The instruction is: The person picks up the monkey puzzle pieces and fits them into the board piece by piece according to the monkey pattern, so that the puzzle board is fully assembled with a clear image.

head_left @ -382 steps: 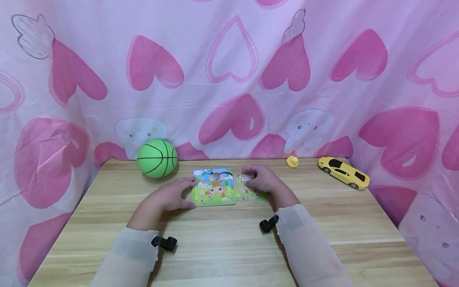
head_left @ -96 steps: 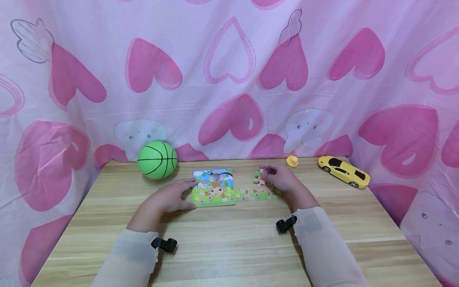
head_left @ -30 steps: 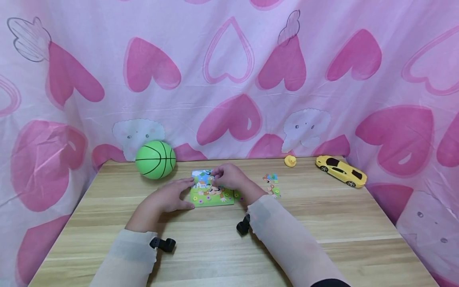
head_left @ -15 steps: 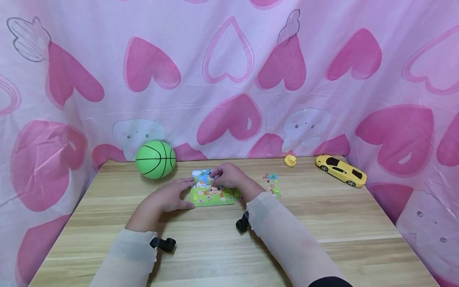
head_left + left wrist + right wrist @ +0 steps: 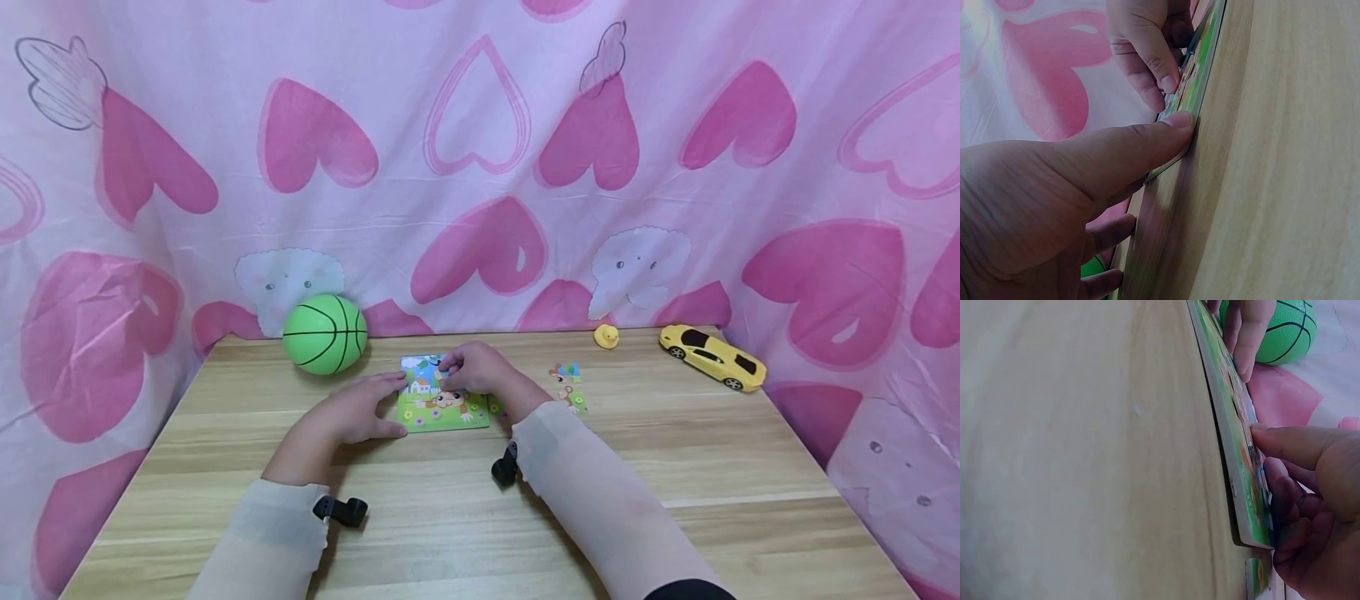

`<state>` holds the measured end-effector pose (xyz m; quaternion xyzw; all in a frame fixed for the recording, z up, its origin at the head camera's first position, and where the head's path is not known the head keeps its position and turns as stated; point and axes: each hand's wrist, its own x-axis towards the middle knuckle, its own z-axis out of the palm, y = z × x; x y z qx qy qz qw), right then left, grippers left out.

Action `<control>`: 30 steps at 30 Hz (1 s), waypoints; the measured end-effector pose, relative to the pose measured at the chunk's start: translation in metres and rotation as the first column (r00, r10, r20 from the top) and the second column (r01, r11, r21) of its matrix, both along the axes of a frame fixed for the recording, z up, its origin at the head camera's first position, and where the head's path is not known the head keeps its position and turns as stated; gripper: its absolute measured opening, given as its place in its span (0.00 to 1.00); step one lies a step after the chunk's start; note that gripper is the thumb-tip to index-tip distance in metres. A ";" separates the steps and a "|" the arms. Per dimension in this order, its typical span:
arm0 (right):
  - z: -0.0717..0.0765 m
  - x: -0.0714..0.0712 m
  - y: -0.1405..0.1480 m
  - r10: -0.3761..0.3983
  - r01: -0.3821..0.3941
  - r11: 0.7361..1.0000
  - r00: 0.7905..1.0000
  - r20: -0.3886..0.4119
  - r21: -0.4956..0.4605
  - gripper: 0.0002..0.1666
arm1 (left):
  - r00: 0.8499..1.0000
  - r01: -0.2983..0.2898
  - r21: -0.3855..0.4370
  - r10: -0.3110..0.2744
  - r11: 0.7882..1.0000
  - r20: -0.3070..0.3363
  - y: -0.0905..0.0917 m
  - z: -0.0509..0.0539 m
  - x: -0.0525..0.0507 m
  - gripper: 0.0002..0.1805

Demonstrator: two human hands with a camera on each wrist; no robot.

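A monkey picture puzzle board [image 5: 450, 418] lies flat on the table. My left hand [image 5: 356, 410] spans its left side with spread fingers; in the left wrist view, the thumb of my left hand [image 5: 1079, 169] rests on the board's edge. Over the board's upper middle, my right hand [image 5: 482, 367] pinches a small piece [image 5: 441, 379], largely hidden by the fingers. Seen from the right wrist, the thumb of my right hand [image 5: 1335, 472] touches the puzzle surface [image 5: 1249, 503], other fingers curled. Loose pieces [image 5: 567, 372] lie right of the board; another [image 5: 498, 408] is partly behind my right wrist.
A green ball [image 5: 326, 334] sits at the back left of the wooden table [image 5: 435, 517]. At the back right are a yellow toy duck [image 5: 607, 336] and a yellow toy car [image 5: 712, 358]. A pink heart-patterned cloth [image 5: 480, 250] hangs behind the table.
Since 3.2 seconds ago, my right hand has moved left from the loose pieces onto the board with a piece. Over the last second both hands have stayed nearly still.
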<state>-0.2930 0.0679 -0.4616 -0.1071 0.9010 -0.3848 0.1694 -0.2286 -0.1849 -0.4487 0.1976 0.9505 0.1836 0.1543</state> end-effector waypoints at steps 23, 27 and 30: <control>0.026 0.013 0.082 -0.057 0.036 0.984 0.991 -0.119 -0.176 0.23 | 1.000 -0.009 -0.006 0.009 1.000 -0.007 0.000 -0.002 0.002 0.49; 0.027 0.016 0.105 -0.083 0.058 0.981 0.988 -0.131 -0.183 0.23 | 1.000 -0.010 -0.003 0.010 1.000 -0.005 -0.001 -0.002 0.000 0.49; 0.027 0.018 0.122 -0.105 0.081 0.981 0.985 -0.135 -0.178 0.23 | 1.000 -0.007 -0.001 0.007 1.000 -0.002 0.000 -0.003 -0.001 0.49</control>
